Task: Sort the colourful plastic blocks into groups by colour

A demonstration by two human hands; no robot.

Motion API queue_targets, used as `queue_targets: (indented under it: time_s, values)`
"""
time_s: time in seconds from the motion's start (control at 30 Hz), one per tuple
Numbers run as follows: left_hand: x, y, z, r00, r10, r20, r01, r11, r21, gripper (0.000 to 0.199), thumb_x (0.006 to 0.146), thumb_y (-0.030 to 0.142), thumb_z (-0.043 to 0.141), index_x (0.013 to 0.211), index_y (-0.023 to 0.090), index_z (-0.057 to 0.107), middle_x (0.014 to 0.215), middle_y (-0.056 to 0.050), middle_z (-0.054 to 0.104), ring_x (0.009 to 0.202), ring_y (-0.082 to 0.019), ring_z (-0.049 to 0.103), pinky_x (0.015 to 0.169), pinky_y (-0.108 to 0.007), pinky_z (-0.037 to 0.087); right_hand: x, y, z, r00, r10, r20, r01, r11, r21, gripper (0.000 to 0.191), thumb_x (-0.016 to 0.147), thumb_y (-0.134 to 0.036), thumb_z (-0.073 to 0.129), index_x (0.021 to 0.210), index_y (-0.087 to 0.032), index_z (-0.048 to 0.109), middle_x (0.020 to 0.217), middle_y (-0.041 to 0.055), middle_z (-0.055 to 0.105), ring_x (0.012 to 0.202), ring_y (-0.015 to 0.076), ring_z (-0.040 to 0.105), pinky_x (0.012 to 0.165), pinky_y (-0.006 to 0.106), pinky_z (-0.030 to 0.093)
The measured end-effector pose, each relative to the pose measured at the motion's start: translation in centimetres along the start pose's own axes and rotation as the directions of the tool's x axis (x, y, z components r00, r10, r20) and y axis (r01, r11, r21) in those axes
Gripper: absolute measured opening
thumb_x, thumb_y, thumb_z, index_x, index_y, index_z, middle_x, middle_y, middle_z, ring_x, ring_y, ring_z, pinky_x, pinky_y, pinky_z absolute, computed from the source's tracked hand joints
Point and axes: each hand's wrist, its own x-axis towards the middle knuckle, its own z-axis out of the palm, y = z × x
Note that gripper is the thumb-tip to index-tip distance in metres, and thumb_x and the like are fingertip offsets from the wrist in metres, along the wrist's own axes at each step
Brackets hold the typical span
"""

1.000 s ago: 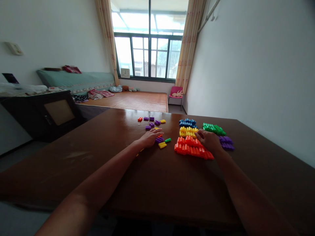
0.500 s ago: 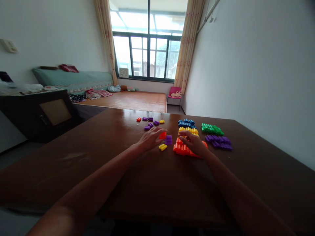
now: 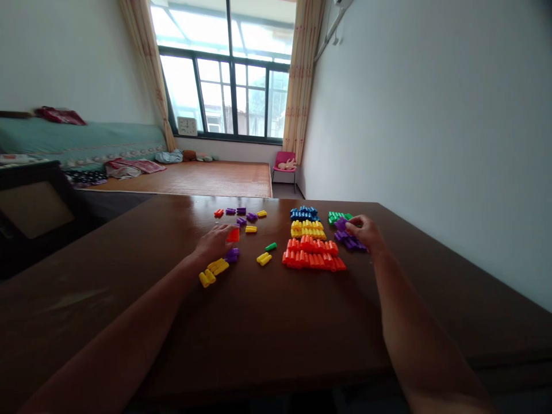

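At the left of the tabletop, my left hand (image 3: 214,240) has its fingers closed on an orange ridged plastic block (image 3: 233,234). Just below it lie a purple block (image 3: 232,255) and yellow blocks (image 3: 218,267). My right hand (image 3: 366,232) pinches a purple block (image 3: 342,223) over the purple pile (image 3: 354,242). Partly hidden behind that block and hand is the green pile (image 3: 336,216). Between my hands stand stacked rows of orange blocks (image 3: 313,260), yellow blocks (image 3: 307,230) and blue blocks (image 3: 304,214).
Loose pieces lie around the brown table (image 3: 276,322): a green block (image 3: 271,246), a yellow block (image 3: 264,259), and several purple, yellow and orange ones farther back. Beyond the table are a bed (image 3: 215,177) and a pink chair (image 3: 285,161). A white wall runs along the right.
My right hand has gone from the orange rows to the purple pile and now grips a purple block. My left hand has shifted left, still holding orange. The view has turned right.
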Motion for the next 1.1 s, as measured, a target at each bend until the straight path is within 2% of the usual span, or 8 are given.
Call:
queue_targets:
  time_s: [0.17,0.3,0.47,0.53,0.6,0.73,0.9,1.1]
  values:
    - [0.7,-3.4,1.6,0.985,-0.109,0.137,0.129,0.980,-0.151,0.051,0.077,0.038,0.060,0.126,0.026,0.059,0.123,-0.006,0.064,0.104,-0.026,0.062,0.089,-0.035,0.049,1.9,5.5,-5.4,0.962,0.262,-0.074,-0.271,0.944,-0.189,0.016,0.065,-0.033,0.069,0.067,-0.020,0.060,0.058,0.0058,0.066,0.055,0.0182,0.063,0.052,0.027,0.048]
    - [0.9,-4.5,1.9,0.982,-0.134,0.133,0.156,0.972,-0.177,0.053,0.074,0.041,0.061,0.125,0.025,0.061,0.106,-0.006,0.071,0.089,-0.025,0.066,0.080,-0.033,0.051,1.7,6.4,-6.1,0.961,0.254,-0.106,-0.270,0.791,-0.549,0.016,0.065,-0.036,0.067,0.061,-0.021,0.065,0.053,0.0048,0.064,0.053,0.0188,0.061,0.050,0.027,0.041]
    - [0.4,-4.7,1.4,0.983,-0.116,0.142,0.135,0.981,-0.136,0.051,0.074,0.033,0.059,0.124,0.023,0.062,0.114,-0.007,0.069,0.100,-0.024,0.064,0.091,-0.032,0.047,1.8,7.5,-6.4,0.963,0.252,-0.093,-0.241,0.660,-0.712,0.018,0.065,-0.039,0.065,0.060,-0.022,0.066,0.052,0.0043,0.060,0.046,0.0187,0.055,0.049,0.030,0.038]
    - [0.2,-4.7,1.4,0.986,-0.086,0.140,0.109,0.981,-0.160,0.048,0.073,0.030,0.060,0.120,0.022,0.065,0.114,-0.006,0.069,0.107,-0.024,0.061,0.096,-0.032,0.045,2.0,7.4,-6.0,0.982,0.149,-0.116,-0.186,0.654,-0.734,0.021,0.069,-0.040,0.062,0.062,-0.021,0.065,0.054,0.0050,0.060,0.048,0.0193,0.054,0.050,0.031,0.038]
    - [0.2,-4.7,1.4,0.993,-0.063,0.104,0.084,0.975,-0.205,0.045,0.071,0.031,0.062,0.115,0.023,0.068,0.115,-0.005,0.068,0.113,-0.024,0.058,0.101,-0.032,0.042,2.0,6.5,-5.0,0.982,-0.078,-0.173,-0.077,0.668,-0.740,0.021,0.074,-0.038,0.057,0.070,-0.019,0.065,0.064,0.0076,0.063,0.055,0.0203,0.055,0.053,0.032,0.038]
    - [1.0,-4.5,1.6,0.993,-0.115,-0.016,0.107,0.960,-0.257,0.041,0.072,0.037,0.063,0.110,0.023,0.069,0.116,-0.006,0.067,0.116,-0.024,0.056,0.104,-0.034,0.040,0.7,2.8,-1.3,0.871,-0.443,-0.213,0.169,0.677,-0.717,0.024,0.081,-0.028,0.048,0.092,-0.017,0.065,0.089,0.0111,0.065,0.070,0.0207,0.057,0.060,0.032,0.039]
    - [4.3,-4.7,1.3,0.951,-0.307,0.034,0.309,0.943,-0.126,0.044,0.080,0.046,0.057,0.116,0.023,0.065,0.125,-0.007,0.063,0.123,-0.024,0.051,0.106,-0.032,0.036,-1.8,-1.2,3.1,0.816,-0.575,-0.061,0.400,0.638,-0.658,0.023,0.084,-0.024,0.046,0.099,-0.018,0.063,0.097,0.0092,0.065,0.075,0.0196,0.058,0.065,0.031,0.042]
    - [10.2,-8.1,1.4,0.891,-0.445,0.091,0.449,0.892,-0.040,0.053,0.087,0.053,0.043,0.128,0.022,0.057,0.134,-0.010,0.057,0.129,-0.028,0.046,0.106,-0.039,0.034,-3.0,-2.1,4.7,0.765,-0.644,-0.018,0.493,0.603,-0.627,0.022,0.085,-0.020,0.046,0.100,-0.020,0.062,0.101,0.0065,0.067,0.084,0.0204,0.061,0.069,0.030,0.042]
